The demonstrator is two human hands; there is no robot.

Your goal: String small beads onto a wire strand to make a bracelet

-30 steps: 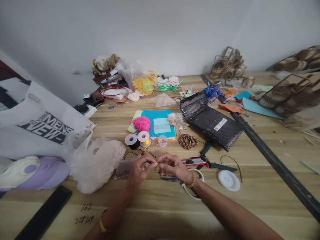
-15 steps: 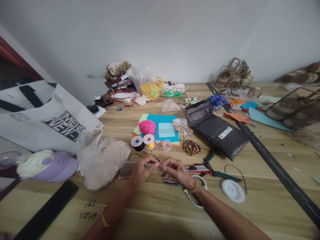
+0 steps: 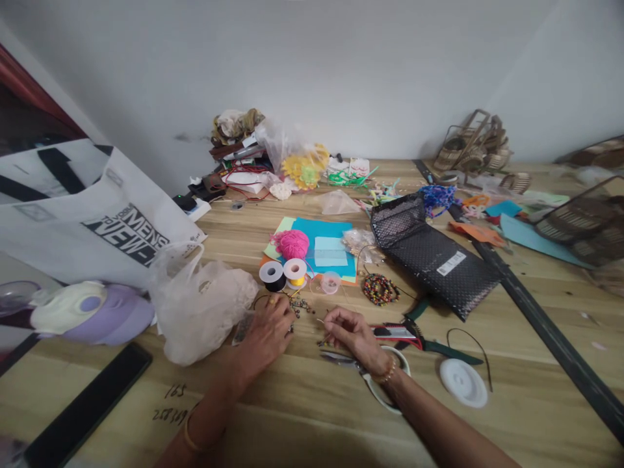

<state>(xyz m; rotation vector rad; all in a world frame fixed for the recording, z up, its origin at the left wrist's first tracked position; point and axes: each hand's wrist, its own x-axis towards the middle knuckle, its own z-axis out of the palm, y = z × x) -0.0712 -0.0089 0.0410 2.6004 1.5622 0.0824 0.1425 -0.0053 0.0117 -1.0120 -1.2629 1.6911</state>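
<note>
My left hand [image 3: 273,327] is down on the table among small loose beads [image 3: 305,307], its fingers bent and bunched. What its fingertips hold, if anything, is hidden. My right hand [image 3: 351,335] is closed in a pinch on a thin pale cord, whose end [image 3: 320,320] pokes out to the left of the fingers. Under and beside the right wrist lie white-handled scissors [image 3: 387,396], their blades pointing left. A few more beads [image 3: 322,343] lie by the right fingertips. A small clear bag [image 3: 242,329] is partly covered by the left hand.
Behind the hands are a black spool [image 3: 272,276], a yellow spool [image 3: 295,273], pink yarn [image 3: 292,244] and a beaded bracelet [image 3: 380,289]. A utility knife [image 3: 396,332], pliers [image 3: 451,351] and white reel [image 3: 463,382] lie right; a plastic bag [image 3: 199,318] stands left.
My left hand has left the cord and moved left and down onto the beads. My right hand still pinches the cord. The view has shifted slightly.
</note>
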